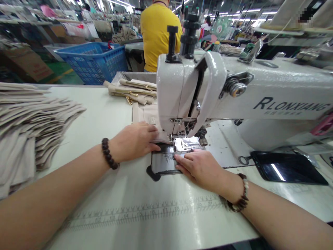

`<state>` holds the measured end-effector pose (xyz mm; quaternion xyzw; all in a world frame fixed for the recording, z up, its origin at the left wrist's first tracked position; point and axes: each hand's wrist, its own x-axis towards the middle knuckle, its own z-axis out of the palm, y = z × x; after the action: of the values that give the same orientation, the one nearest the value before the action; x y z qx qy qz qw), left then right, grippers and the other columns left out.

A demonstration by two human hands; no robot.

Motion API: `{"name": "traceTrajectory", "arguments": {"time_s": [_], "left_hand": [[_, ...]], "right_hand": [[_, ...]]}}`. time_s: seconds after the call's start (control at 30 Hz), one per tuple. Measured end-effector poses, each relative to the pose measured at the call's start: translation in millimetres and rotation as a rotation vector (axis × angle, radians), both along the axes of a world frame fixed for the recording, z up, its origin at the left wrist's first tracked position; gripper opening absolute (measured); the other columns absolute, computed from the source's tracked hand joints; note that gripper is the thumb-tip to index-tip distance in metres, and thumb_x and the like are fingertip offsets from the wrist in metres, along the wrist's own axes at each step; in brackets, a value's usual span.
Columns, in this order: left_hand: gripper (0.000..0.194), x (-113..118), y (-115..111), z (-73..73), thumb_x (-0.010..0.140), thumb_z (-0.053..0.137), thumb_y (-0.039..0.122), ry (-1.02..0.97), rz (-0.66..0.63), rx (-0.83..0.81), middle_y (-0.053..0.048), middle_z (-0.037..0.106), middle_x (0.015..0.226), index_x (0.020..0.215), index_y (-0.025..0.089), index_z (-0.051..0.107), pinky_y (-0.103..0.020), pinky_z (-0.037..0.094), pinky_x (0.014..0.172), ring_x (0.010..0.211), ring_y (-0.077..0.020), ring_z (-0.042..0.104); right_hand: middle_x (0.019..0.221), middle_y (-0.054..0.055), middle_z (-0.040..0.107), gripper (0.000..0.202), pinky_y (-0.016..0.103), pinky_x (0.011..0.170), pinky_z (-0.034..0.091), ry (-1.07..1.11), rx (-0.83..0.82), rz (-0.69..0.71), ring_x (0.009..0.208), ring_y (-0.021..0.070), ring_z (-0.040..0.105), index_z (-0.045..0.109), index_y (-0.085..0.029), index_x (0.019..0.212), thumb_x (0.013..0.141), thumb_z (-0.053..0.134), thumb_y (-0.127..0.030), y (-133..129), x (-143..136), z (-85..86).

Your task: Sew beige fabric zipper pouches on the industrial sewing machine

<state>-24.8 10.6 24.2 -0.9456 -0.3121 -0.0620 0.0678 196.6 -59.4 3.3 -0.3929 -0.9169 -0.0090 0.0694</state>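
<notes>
At the needle end of the white sewing machine, a beige fabric piece lies on the left side of the stitching area, its near edge beside the presser foot. The left hand is placed palm down on the near part of this piece; its thumb is set apart from the fingers and points toward the metal plate. The fingers are not closed around the piece. The right hand is positioned on the near right side of the needle area, fingers extended and slightly apart, fingertips at the metal plate; no object is clamped in it. Each wrist carries a beaded bracelet. Behind the fabric piece, beige items with gold-coloured metal strips are piled near a blue basket. On the left side of the pale worktable, a fanned stack of beige fabric is located. A printed ruler scale runs across the table surface in front of the machine. To the right of the right hand, a dark phone lies flat, with a metal ring handle adjacent to its left end. Beyond the machine, a person in a yellow shirt faces away.
</notes>
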Motion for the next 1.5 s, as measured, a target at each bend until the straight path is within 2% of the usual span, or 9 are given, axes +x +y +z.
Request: {"name": "traceTrajectory", "arguments": {"time_s": [0.13,0.27,0.37,0.5,0.63,0.73,0.83,1.1,1.5], "left_hand": [[0.057,-15.4,-40.4,9.8,0.072,0.054,0.056,0.073,0.083,-0.076,-0.012,0.059,0.090,0.105,0.010,0.056,-0.036,0.046,0.067,0.079,-0.0235,0.054],[0.037,5.6,-102.3,3.1,0.079,0.049,0.023,0.051,-0.026,-0.036,-0.011,0.060,0.092,0.114,0.009,0.049,-0.032,0.047,0.062,0.076,-0.0214,0.055],[0.033,20.4,-119.8,3.1,0.079,0.033,0.003,-0.049,-0.119,0.084,-0.011,0.061,0.085,0.108,0.004,0.050,-0.031,0.048,0.060,0.070,-0.0192,0.056],[0.030,24.0,-112.9,13.4,0.084,0.031,0.010,-0.155,-0.029,0.028,-0.011,0.060,0.084,0.107,0.004,0.049,-0.032,0.050,0.062,0.072,-0.0195,0.056],[0.031,29.2,-108.1,12.8,0.083,0.035,0.011,-0.087,0.083,0.035,-0.015,0.059,0.097,0.109,0.004,0.049,-0.039,0.050,0.071,0.085,-0.0247,0.056],[0.033,32.5,-107.3,5.1,0.080,0.032,0.002,-0.106,-0.056,0.113,-0.015,0.058,0.106,0.106,0.003,0.051,-0.037,0.046,0.084,0.097,-0.0235,0.054],[0.032,33.6,-107.9,0.5,0.080,0.031,0.001,-0.136,-0.123,0.134,-0.014,0.061,0.103,0.102,0.003,0.054,-0.033,0.045,0.085,0.095,-0.0206,0.055],[0.035,40.4,-108.0,-1.2,0.079,0.030,-0.003,-0.106,-0.096,0.079,-0.009,0.064,0.099,0.096,0.005,0.060,-0.028,0.046,0.081,0.090,-0.0172,0.057],[0.029,37.2,-65.7,-10.2,0.083,0.034,0.003,-0.066,-0.108,-0.054,-0.009,0.063,0.102,0.099,0.006,0.057,-0.027,0.044,0.087,0.094,-0.0163,0.056]], "right_hand": [[0.057,-0.001,0.052,0.033,0.027,0.051,0.020,0.075,0.024,0.035,0.049,0.0104,0.038,0.058,-0.015,0.074,0.090,0.036,-0.033,-3.1,2.6,4.5],[0.064,0.002,0.051,0.047,0.029,0.057,0.030,0.169,0.086,0.152,0.060,0.0136,0.043,0.056,-0.014,0.074,0.082,0.037,-0.057,-10.8,2.9,10.8],[0.081,0.007,0.055,0.050,0.031,0.063,0.036,0.153,0.101,0.216,0.073,0.0176,0.047,0.054,-0.013,0.090,0.079,0.041,-0.060,-15.9,2.0,14.8],[0.087,0.009,0.058,0.025,0.031,0.066,0.040,0.161,0.269,0.255,0.079,0.0178,0.050,0.051,-0.008,0.103,0.088,0.042,-0.025,-19.2,3.4,19.0],[0.077,0.009,0.059,0.018,0.030,0.063,0.041,0.199,0.413,0.327,0.075,0.0169,0.052,0.055,-0.005,0.091,0.085,0.039,-0.010,-22.7,5.4,21.9],[0.072,0.008,0.058,0.018,0.029,0.062,0.041,0.206,0.423,0.356,0.071,0.0161,0.053,0.057,-0.008,0.081,0.084,0.039,-0.008,-26.7,5.6,23.4],[0.067,0.006,0.056,0.016,0.029,0.058,0.039,0.192,0.380,0.395,0.066,0.0156,0.051,0.056,-0.009,0.075,0.083,0.041,-0.009,-29.9,6.0,24.2],[0.061,0.001,0.048,0.016,0.029,0.052,0.027,0.100,0.200,0.381,0.055,0.0137,0.039,0.051,-0.014,0.070,0.083,0.042,-0.013,-29.3,5.2,16.4],[0.060,0.000,0.044,0.019,0.030,0.054,0.020,0.085,0.217,0.192,0.056,0.0146,0.033,0.046,-0.017,0.069,0.084,0.036,-0.013,-2.7,-1.5,-3.4]]}}
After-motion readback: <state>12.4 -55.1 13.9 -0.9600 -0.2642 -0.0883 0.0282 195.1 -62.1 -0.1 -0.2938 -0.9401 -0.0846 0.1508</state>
